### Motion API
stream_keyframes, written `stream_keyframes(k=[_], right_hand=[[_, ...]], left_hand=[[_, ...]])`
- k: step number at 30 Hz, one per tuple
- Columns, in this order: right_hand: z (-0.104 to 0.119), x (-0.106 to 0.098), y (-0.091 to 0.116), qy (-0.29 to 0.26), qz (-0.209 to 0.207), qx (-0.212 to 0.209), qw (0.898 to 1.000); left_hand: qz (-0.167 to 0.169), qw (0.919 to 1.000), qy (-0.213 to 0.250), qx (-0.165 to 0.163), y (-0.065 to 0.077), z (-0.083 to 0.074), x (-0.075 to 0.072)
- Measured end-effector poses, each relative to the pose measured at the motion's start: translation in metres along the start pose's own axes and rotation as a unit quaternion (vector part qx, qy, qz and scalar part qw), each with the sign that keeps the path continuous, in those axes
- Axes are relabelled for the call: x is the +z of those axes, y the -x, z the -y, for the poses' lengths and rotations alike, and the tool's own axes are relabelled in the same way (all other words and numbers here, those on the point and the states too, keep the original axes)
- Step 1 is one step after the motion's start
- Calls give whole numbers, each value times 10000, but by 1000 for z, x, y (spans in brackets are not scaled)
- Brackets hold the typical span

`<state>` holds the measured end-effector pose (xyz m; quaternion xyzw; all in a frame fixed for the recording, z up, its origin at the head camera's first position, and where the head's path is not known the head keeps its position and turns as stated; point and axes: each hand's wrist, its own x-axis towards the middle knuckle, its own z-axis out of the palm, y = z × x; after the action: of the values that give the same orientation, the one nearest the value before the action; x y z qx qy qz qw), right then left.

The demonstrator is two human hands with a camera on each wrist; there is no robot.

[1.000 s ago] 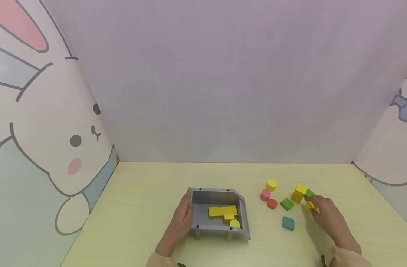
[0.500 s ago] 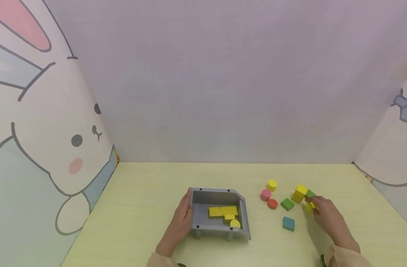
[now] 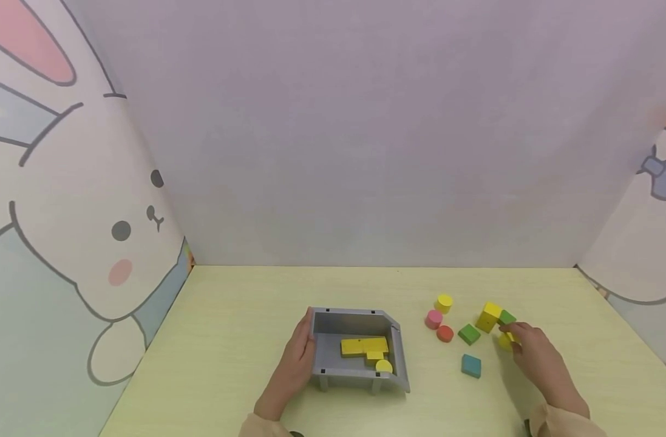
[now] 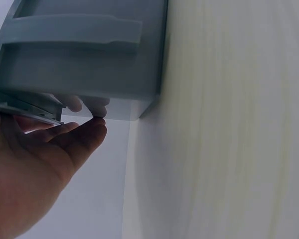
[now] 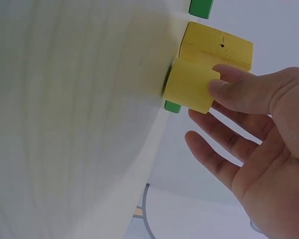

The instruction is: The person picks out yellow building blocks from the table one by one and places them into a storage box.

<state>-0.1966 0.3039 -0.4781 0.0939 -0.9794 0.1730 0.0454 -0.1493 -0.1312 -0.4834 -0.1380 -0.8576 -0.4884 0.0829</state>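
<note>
My left hand (image 3: pixel 297 352) lies along the left side of a grey plastic bin (image 3: pixel 346 381), fingers nearly straight. The left wrist view shows its fingertips touching the bin's wall (image 4: pixel 79 74). Inside the bin are several yellow blocks (image 3: pixel 365 346), one of them round. On the right, my right hand (image 3: pixel 537 355) pinches a yellow cylinder block (image 5: pixel 189 84) between thumb and forefinger, low at the table; the other fingers are spread loosely. Just beyond stand a yellow rectangular block (image 3: pixel 490 317) with a small dark hole and a green block (image 3: pixel 506 317), partly hidden.
Between the bin and my right hand lie a yellow cylinder (image 3: pixel 444 303), a pink cylinder (image 3: pixel 433 319), a red disc (image 3: pixel 444 334), a green block (image 3: pixel 469 334) and a teal block (image 3: pixel 471 366). A pale wall closes the table's (image 3: pixel 245 315) back edge.
The fingers of my right hand have shifted slightly on the yellow cylinder. The left hand, the bin and the loose blocks stay where they were.
</note>
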Motion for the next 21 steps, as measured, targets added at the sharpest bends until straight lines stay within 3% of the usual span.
stream_keyframes(k=[13,21], right_hand=[[15,0,5,81,-495,-327,9982],[27,-2,7,117,-549,-369,9977]], left_hand=[[-42,10000,10,84,0,2,1],[-31,9999,47,98,0,-2,-1]])
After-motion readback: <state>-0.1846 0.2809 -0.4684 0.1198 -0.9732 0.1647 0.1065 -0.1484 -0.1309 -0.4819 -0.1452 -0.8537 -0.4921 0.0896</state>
